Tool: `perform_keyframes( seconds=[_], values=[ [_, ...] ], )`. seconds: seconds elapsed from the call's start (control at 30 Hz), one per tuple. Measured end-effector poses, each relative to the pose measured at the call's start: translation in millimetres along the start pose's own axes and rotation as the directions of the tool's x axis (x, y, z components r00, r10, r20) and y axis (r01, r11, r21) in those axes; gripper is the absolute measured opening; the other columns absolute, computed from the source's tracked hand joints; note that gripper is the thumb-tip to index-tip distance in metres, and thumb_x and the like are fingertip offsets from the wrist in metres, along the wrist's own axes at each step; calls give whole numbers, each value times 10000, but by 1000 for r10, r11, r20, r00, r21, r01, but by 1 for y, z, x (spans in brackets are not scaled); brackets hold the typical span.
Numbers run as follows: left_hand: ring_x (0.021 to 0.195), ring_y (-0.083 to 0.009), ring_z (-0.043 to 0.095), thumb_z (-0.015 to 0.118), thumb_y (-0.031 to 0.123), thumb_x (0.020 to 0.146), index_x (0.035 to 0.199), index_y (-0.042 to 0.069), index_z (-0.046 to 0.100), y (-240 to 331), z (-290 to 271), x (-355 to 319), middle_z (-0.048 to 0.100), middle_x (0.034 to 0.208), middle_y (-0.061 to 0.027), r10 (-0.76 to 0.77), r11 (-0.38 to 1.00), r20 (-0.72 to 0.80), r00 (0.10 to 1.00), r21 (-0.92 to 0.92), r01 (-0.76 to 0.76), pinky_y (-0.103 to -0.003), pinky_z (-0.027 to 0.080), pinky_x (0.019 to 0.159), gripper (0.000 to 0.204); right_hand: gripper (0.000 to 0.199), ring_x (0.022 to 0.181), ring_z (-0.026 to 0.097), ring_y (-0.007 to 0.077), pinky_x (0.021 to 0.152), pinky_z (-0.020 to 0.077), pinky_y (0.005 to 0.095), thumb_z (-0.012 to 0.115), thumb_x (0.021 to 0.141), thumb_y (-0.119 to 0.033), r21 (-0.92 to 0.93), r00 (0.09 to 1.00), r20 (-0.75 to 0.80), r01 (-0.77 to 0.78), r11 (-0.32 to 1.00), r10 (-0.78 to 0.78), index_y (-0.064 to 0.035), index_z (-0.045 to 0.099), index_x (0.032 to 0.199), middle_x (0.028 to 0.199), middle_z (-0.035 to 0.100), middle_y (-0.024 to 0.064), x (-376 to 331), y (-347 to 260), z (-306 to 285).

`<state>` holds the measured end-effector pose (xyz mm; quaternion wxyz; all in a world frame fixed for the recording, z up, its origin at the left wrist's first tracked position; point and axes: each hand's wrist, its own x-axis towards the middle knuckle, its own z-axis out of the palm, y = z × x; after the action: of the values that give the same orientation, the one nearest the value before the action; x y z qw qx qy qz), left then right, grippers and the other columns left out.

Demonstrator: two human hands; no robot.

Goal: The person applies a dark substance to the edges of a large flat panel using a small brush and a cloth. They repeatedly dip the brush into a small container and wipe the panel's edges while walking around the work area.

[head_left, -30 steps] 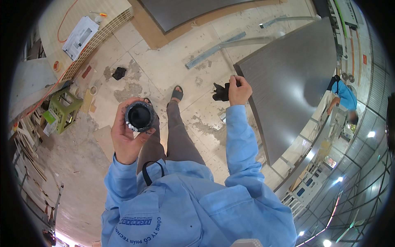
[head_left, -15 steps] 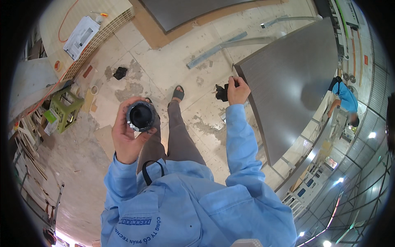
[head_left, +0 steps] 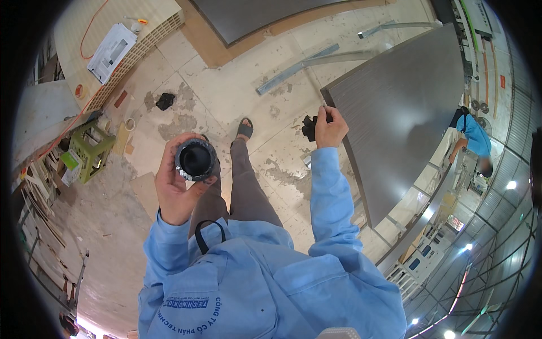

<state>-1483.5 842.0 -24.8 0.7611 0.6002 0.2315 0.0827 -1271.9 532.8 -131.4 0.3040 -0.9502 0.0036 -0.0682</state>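
Observation:
My left hand (head_left: 176,189) is wrapped around a small round pot (head_left: 195,160). Dark stuff fills its inside, and pale smears mark its rim. At the edge of a large dark grey-brown panel (head_left: 403,121), my right hand (head_left: 331,127) is closed with fingertips pinched together. A crumpled black cloth (head_left: 309,128) sticks out from that hand's left side. The fingertips lie against or very close to the panel's near left corner; whether they touch it cannot be made out.
Metal bars (head_left: 305,66) lie on the floor beyond the panel. Another dark panel (head_left: 254,17) rests at the top. A crumpled black thing (head_left: 165,101) and a green stool (head_left: 92,148) are to the left. A person in blue (head_left: 475,135) stands at the far right.
My right hand has shifted slightly right along with the black cloth. The left hand and the pot have hardly moved.

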Motion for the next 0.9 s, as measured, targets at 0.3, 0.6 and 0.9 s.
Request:
perform_keyframes(
  seconds=[0.3, 0.6, 0.9],
  values=[
    [1283, -227, 576, 884, 72, 748, 1394, 45, 542, -1, -2, 0, 596, 1357, -95, 23, 1000, 15, 1000, 14, -24, -369, 438, 1127, 731, 155, 817, 746, 305, 793, 570, 395, 741, 904, -156, -13, 1000, 9, -16, 1000, 17, -3, 760, 924, 882, 763, 160, 1, -2, -6],
    [1269, -218, 580, 890, 85, 752, 1379, 34, 552, -1, -2, -1, 599, 1343, -95, 18, 1000, 8, 1000, -10, -18, -360, 443, 1115, 714, 157, 803, 746, 304, 797, 570, 417, 744, 897, -159, -38, 1000, 16, 16, 999, -15, -5, 759, 922, 864, 759, 164, 0, 3, -4],
    [1252, -204, 587, 889, 112, 754, 1372, 32, 560, 2, 1, -4, 600, 1334, -89, 21, 1000, -11, 1000, -3, -21, -345, 448, 1105, 705, 180, 801, 747, 308, 783, 571, 409, 731, 890, -175, -17, 999, 39, -23, 1000, 24, -1, 759, 929, 856, 762, 165, 1, 4, 6]
  ],
)
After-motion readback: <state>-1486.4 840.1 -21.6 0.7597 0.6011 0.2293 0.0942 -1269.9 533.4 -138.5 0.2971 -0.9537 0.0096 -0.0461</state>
